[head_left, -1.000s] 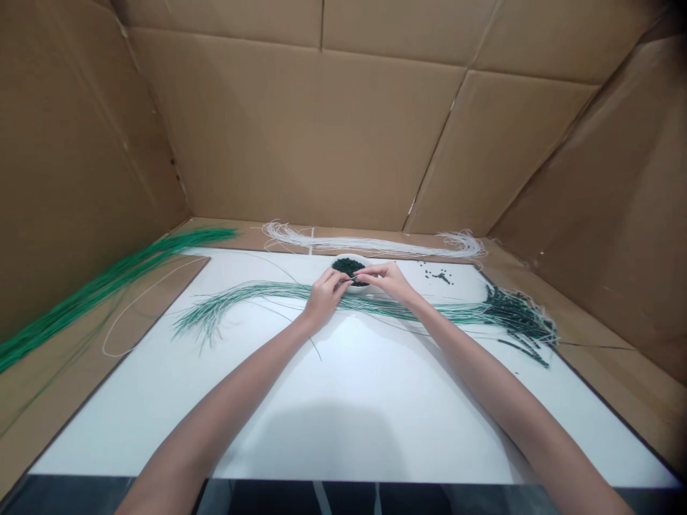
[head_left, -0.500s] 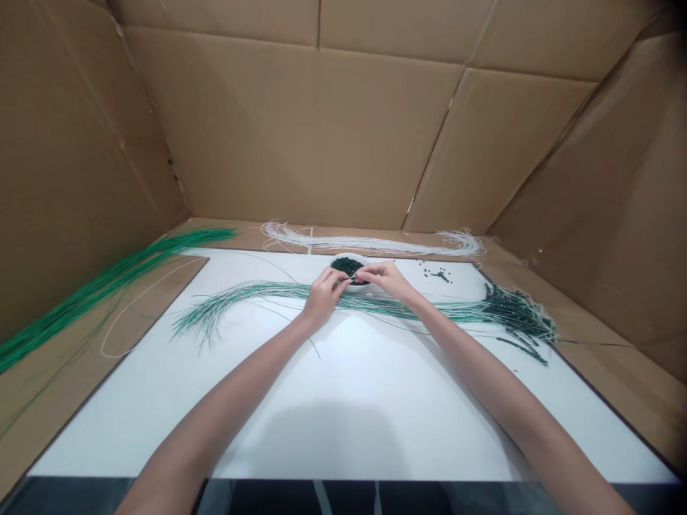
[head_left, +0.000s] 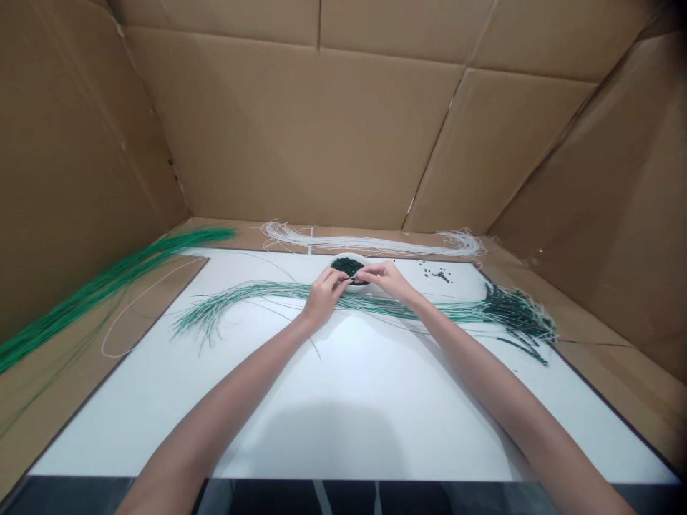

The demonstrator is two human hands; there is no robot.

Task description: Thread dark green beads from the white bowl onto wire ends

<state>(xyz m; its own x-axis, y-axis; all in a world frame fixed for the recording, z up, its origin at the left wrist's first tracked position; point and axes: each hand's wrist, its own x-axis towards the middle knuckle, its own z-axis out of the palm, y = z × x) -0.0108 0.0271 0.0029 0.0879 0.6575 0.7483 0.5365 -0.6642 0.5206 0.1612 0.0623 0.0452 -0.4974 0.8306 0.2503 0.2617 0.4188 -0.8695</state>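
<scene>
Over the near rim of a white bowl [head_left: 358, 288], my left hand [head_left: 325, 290] pinches a thin pale string that runs toward my other fingertips. My right hand [head_left: 383, 277] is closed in a pinch at the string's tip; what sits between its fingers is too small to make out. Small dark green beads [head_left: 346, 265] fill the bowl. Just below both hands, a bundle of thin green and white strings [head_left: 257, 288] lies across the white board. At its right end, many strings carry dark beads [head_left: 515, 311] in packed rows.
Loose dark beads [head_left: 441, 276] lie scattered right of the bowl. A bundle of white strings [head_left: 370, 244] stretches along the back. Long green strings [head_left: 107, 282] lie at the left, near a looped white string [head_left: 104, 336]. Cardboard walls [head_left: 290, 136] enclose the white board [head_left: 343, 400].
</scene>
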